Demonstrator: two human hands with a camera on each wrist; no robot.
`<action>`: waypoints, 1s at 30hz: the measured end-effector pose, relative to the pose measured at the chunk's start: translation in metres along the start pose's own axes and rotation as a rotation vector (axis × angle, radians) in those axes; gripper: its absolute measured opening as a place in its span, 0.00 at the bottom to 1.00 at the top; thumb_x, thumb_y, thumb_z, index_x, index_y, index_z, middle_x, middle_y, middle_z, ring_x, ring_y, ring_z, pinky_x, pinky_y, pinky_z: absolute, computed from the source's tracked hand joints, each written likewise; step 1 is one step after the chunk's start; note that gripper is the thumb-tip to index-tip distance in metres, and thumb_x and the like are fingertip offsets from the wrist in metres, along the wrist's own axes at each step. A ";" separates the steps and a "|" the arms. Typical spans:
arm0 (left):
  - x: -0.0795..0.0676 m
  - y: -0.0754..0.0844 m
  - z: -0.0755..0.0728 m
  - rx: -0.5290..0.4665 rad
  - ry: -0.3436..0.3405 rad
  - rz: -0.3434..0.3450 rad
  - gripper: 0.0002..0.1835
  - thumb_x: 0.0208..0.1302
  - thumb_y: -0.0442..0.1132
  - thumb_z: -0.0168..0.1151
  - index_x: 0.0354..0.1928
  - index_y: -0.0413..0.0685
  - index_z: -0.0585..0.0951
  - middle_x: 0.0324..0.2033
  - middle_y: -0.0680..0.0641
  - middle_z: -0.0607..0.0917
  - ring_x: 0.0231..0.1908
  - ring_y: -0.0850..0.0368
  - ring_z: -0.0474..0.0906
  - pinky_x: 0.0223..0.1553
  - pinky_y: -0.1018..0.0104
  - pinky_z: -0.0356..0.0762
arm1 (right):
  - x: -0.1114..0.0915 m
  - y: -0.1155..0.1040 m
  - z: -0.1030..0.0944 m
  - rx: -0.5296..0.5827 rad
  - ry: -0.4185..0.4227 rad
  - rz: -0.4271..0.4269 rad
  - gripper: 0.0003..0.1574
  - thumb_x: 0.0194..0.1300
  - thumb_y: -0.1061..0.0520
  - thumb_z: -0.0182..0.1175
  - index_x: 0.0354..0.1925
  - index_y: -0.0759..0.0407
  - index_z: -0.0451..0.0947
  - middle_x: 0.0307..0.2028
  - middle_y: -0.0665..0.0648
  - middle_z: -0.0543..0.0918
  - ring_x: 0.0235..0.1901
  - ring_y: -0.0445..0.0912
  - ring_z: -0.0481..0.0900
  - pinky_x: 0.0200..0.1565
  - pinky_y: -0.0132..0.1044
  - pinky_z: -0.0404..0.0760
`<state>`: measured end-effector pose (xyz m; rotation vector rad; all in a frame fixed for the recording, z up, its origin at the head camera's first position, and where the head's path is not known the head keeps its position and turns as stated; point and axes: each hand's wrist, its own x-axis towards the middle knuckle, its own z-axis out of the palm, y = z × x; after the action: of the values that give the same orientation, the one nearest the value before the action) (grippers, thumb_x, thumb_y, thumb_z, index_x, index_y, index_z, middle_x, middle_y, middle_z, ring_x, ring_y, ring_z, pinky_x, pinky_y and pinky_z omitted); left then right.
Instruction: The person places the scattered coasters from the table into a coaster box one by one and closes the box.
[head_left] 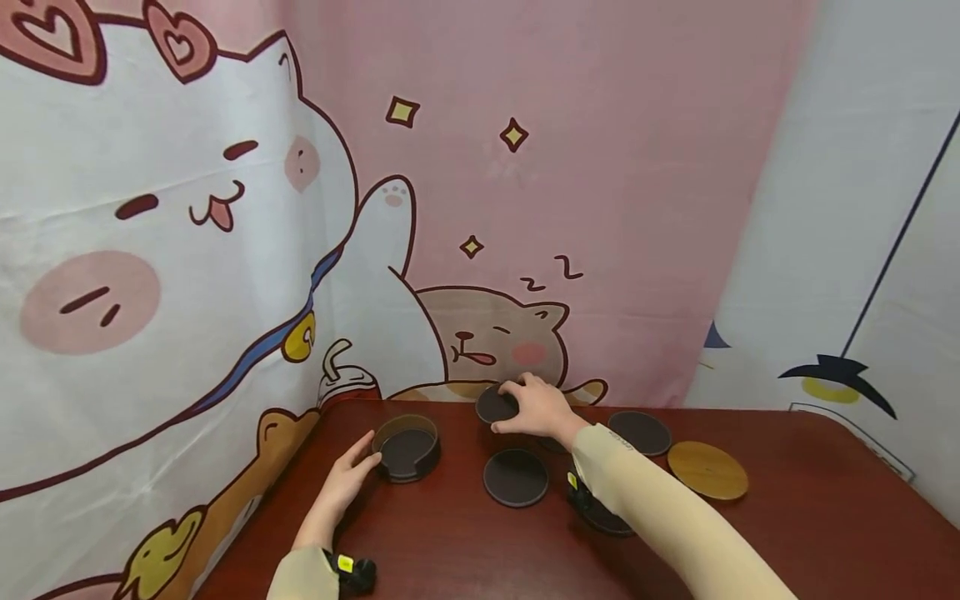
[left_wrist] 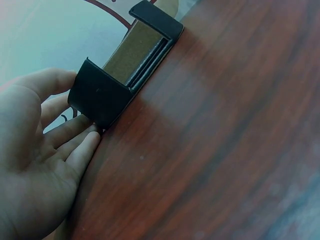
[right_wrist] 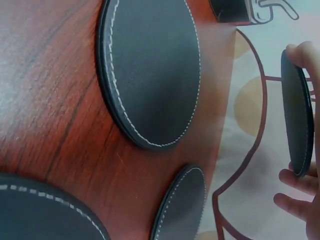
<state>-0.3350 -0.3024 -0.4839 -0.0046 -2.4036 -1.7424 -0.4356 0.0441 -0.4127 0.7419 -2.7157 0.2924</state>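
On the left of the table stands a round dark coaster holder with a brown inner wall and a gap in its side. My left hand touches the holder's outer left side with its fingertips; the left wrist view shows the fingers against the dark wall. Up near the table's back edge, my right hand holds a round dark coaster by its edges, raised above the table. A stitched dark coaster lies flat between the hands. Whether a coaster lies inside the holder, I cannot tell.
More dark coasters lie on the reddish-brown table: one coaster at back right, one partly under the right sleeve, another mostly behind the right hand. A round wooden disc lies farther right. A printed cartoon curtain hangs behind.
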 end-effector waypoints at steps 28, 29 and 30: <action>-0.002 0.000 -0.001 0.034 0.025 -0.005 0.29 0.59 0.44 0.56 0.63 0.53 0.63 0.61 0.43 0.63 0.60 0.46 0.56 0.57 0.48 0.54 | 0.011 -0.065 -0.004 0.012 0.056 -0.211 0.50 0.32 0.15 0.46 0.52 0.36 0.68 0.54 0.54 0.64 0.47 0.47 0.66 0.47 0.46 0.67; -0.001 0.000 -0.001 0.034 0.024 -0.005 0.29 0.59 0.44 0.56 0.63 0.53 0.63 0.61 0.43 0.63 0.60 0.46 0.56 0.57 0.49 0.55 | 0.012 -0.068 -0.003 0.009 0.054 -0.219 0.50 0.33 0.15 0.46 0.52 0.36 0.68 0.54 0.54 0.64 0.46 0.47 0.67 0.46 0.46 0.68; -0.001 0.000 -0.001 0.034 0.026 -0.005 0.29 0.59 0.45 0.56 0.63 0.53 0.63 0.61 0.43 0.63 0.60 0.47 0.56 0.57 0.49 0.55 | 0.013 -0.070 -0.002 0.005 0.053 -0.227 0.50 0.33 0.15 0.46 0.52 0.37 0.68 0.54 0.54 0.65 0.46 0.47 0.67 0.46 0.46 0.68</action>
<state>-0.3338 -0.3027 -0.4834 0.0286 -2.4166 -1.6932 -0.4089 -0.0200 -0.3982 1.0181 -2.5513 0.2620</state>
